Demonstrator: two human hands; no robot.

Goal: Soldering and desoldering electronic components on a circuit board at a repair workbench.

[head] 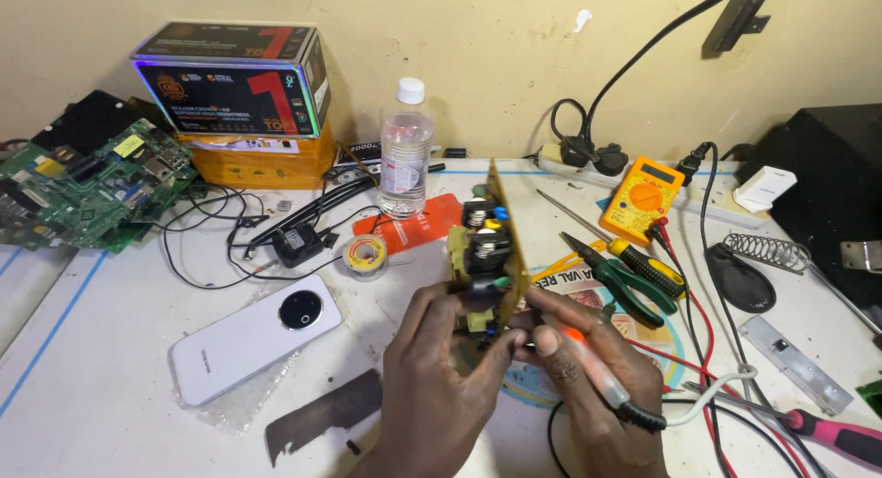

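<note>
Holding a circuit board (496, 258) upright on edge above the white tabletop (110, 368), the left hand (441, 386) has its grip closed on the board's lower end; the right hand (588, 377) pinches a soldering iron (597, 368) against it. Bare room lies front-left beside a white phone (253, 336). Pliers (625, 281), meter (643, 198) and bottle (404, 147) crowd behind. Cream wall (496, 46); the board's far face is hidden.

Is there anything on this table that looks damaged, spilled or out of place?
One dark ragged patch marks the white table near the left hand, like a burn or peeled surface; which one is unclear. Nothing is spilled.
</note>
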